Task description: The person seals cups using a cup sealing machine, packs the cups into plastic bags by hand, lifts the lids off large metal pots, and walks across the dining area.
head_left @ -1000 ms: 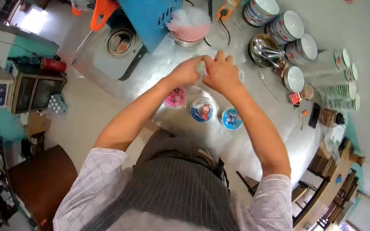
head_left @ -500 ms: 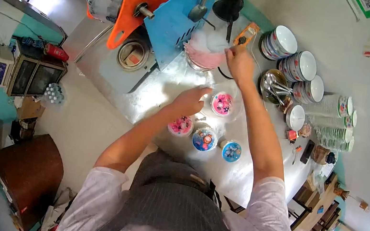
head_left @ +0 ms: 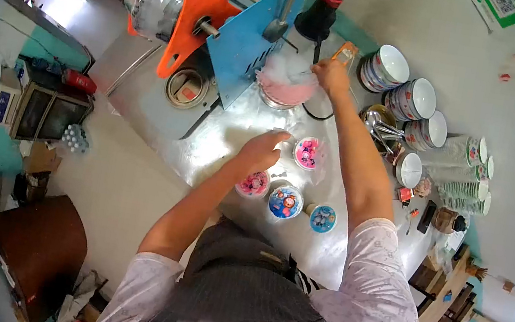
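My left hand (head_left: 262,152) is over the metal counter with its fingers drawn together and the index finger forward. Its fingertips are beside a round tub with a pink cartoon lid (head_left: 306,152), at the edge of a clear plastic bag (head_left: 320,172) around that tub. Whatever the fingers pinch is too small to make out. Farther off, my right hand (head_left: 331,77) is closed at the right edge of a bundle of pink and clear plastic bags (head_left: 286,86). An orange object (head_left: 345,51) lies just beyond it. What the right fingers hold is hidden.
Nearer me stand another pink-lidded tub (head_left: 253,184) and two blue-lidded tubs (head_left: 285,201). A blue machine panel (head_left: 237,56) with an orange-ended film roll (head_left: 161,1) rises at the left. Stacked bowls (head_left: 415,98), ladles (head_left: 384,128) and stacked paper cups (head_left: 466,160) line the wall.
My right hand has shifted slightly, and the dark object seen at its fingertips no longer shows. My left hand stays by the pink-lidded tub. The whole view has shifted a little.
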Available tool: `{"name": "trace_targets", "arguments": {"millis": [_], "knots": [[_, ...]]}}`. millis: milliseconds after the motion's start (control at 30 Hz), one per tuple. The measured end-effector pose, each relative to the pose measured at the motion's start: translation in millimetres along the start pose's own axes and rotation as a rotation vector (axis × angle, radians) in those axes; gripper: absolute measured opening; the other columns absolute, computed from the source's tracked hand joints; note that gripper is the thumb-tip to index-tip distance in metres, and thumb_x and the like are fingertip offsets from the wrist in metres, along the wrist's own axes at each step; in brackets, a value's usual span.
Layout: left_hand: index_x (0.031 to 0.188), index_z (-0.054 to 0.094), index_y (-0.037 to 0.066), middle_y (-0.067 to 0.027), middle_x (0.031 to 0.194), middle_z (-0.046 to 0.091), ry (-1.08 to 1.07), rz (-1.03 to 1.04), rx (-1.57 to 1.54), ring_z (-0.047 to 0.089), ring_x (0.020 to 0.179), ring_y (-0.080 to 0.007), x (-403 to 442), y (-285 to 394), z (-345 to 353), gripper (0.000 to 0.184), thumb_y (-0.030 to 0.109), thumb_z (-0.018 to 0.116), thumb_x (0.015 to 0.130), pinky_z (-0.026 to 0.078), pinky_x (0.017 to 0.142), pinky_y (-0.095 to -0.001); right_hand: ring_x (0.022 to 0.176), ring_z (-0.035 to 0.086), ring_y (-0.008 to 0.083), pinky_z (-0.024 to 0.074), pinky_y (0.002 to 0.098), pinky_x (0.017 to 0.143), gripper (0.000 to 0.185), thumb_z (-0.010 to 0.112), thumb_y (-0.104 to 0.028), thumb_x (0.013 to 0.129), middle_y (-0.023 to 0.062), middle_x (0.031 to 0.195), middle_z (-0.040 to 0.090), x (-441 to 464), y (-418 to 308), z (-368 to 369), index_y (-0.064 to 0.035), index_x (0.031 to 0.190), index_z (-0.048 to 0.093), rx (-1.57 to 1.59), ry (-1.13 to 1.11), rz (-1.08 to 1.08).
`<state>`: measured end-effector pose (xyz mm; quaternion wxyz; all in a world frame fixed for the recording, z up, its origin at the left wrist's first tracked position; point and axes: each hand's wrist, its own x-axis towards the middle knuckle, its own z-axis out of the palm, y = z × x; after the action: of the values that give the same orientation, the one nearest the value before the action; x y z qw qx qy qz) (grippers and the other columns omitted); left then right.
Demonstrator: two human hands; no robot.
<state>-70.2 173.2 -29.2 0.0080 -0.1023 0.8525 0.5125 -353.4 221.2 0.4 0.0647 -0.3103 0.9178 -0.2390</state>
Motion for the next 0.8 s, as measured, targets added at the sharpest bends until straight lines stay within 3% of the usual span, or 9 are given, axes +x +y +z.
{"name": "trace_targets", "arguments": {"millis": [100, 133, 233, 267, 300, 367, 467, 700, 800], "knots": [[0.134, 0.055, 0.005, -0.0193, 0.137, 0.057, -0.031, 0.006, 0.049, 0.053, 0.126, -0.0359, 1.1, 1.8, -1.6, 0.048, 0.008, 0.057, 0.087, 0.041, 0.109, -0.0409, 0.087, 0.068, 0.0370, 0.0536, 0.0471, 0.078, 0.025, 0.068, -0.029, 0.087, 0.0166, 0.093, 0.072, -8.5, -13.0, -13.7, -0.0075, 0.096, 0.074, -0.068, 0.045, -0.066], [0.133, 0.057, 0.005, -0.0196, 0.135, 0.057, -0.038, -0.027, 0.025, 0.054, 0.125, -0.0351, 0.8, 3.6, -2.8, 0.046, 0.007, 0.057, 0.086, 0.041, 0.108, -0.0398, 0.089, 0.066, 0.0365, 0.0526, 0.0469, 0.077, 0.022, 0.066, -0.027, 0.089, 0.0166, 0.094, 0.069, -13.7, -14.8, -17.1, -0.0062, 0.093, 0.073, -0.180, 0.208, -0.253], [0.131, 0.058, 0.004, -0.0169, 0.135, 0.057, 0.053, 0.035, 0.007, 0.052, 0.128, -0.0326, 3.3, -5.8, -0.9, 0.046, 0.007, 0.055, 0.085, 0.039, 0.110, -0.0379, 0.085, 0.064, 0.0380, 0.0511, 0.0476, 0.073, 0.021, 0.067, -0.026, 0.089, 0.0169, 0.090, 0.064, -40.5, -47.0, -59.3, -0.0053, 0.088, 0.069, -0.190, 0.366, -0.385], [0.129, 0.059, 0.002, -0.0190, 0.133, 0.057, 0.074, 0.006, -0.043, 0.053, 0.125, -0.0336, 3.6, -5.0, -1.3, 0.046, 0.005, 0.054, 0.084, 0.041, 0.107, -0.0378, 0.085, 0.064, 0.0380, 0.0511, 0.0476, 0.073, 0.021, 0.067, -0.026, 0.089, 0.0169, 0.090, 0.064, -57.7, -58.1, -78.9, -0.0053, 0.088, 0.069, -0.195, 0.354, -0.364], [0.125, 0.061, 0.001, -0.0225, 0.127, 0.060, 0.132, 0.162, -0.141, 0.055, 0.120, -0.0359, 5.6, -22.2, 1.9, 0.044, 0.004, 0.053, 0.082, 0.043, 0.104, -0.0392, 0.084, 0.063, 0.0384, 0.0506, 0.0474, 0.071, 0.019, 0.067, -0.024, 0.088, 0.0172, 0.088, 0.063, -79.3, -70.7, -99.4, -0.0050, 0.087, 0.069, -0.121, 0.333, -0.428], [0.121, 0.064, 0.000, -0.0247, 0.119, 0.062, 0.122, 0.170, 0.086, 0.057, 0.113, -0.0384, 16.4, -13.2, -7.7, 0.043, 0.003, 0.052, 0.080, 0.044, 0.101, -0.0406, 0.082, 0.062, 0.0387, 0.0501, 0.0473, 0.070, 0.017, 0.067, -0.021, 0.088, 0.0175, 0.087, 0.063, -111.6, -74.1, -111.8, -0.0046, 0.086, 0.068, -0.057, 0.325, -0.485], [0.120, 0.065, 0.000, -0.0269, 0.113, 0.065, 0.091, -0.005, 0.187, 0.059, 0.109, -0.0405, 20.5, 8.8, -20.0, 0.044, 0.002, 0.050, 0.079, 0.045, 0.099, -0.0427, 0.081, 0.062, 0.0371, 0.0498, 0.0462, 0.070, 0.015, 0.070, -0.017, 0.084, 0.0157, 0.085, 0.063, -140.8, -61.6, -104.1, -0.0020, 0.083, 0.067, -0.023, 0.087, -0.596], [0.119, 0.068, 0.004, -0.0258, 0.111, 0.067, 0.052, -0.014, 0.191, 0.064, 0.106, -0.0397, 36.5, 29.4, -37.1, 0.042, 0.006, 0.051, 0.081, 0.048, 0.095, -0.0450, 0.084, 0.064, 0.0339, 0.0520, 0.0451, 0.074, 0.013, 0.067, -0.016, 0.079, 0.0134, 0.086, 0.065, -165.6, -24.5, -18.6, -0.0054, 0.086, 0.069, -0.326, -0.096, -0.576], [0.119, 0.068, 0.006, -0.0212, 0.107, 0.069, 0.145, 0.074, 0.097, 0.066, 0.092, -0.0366, 37.2, 23.9, -38.0, 0.036, 0.010, 0.055, 0.085, 0.052, 0.087, -0.0413, 0.081, 0.064, 0.0358, 0.0522, 0.0460, 0.073, 0.012, 0.064, -0.015, 0.083, 0.0124, 0.086, 0.066, -197.4, -16.1, -37.8, -0.0069, 0.091, 0.069, -0.006, 0.248, -0.452]]}}
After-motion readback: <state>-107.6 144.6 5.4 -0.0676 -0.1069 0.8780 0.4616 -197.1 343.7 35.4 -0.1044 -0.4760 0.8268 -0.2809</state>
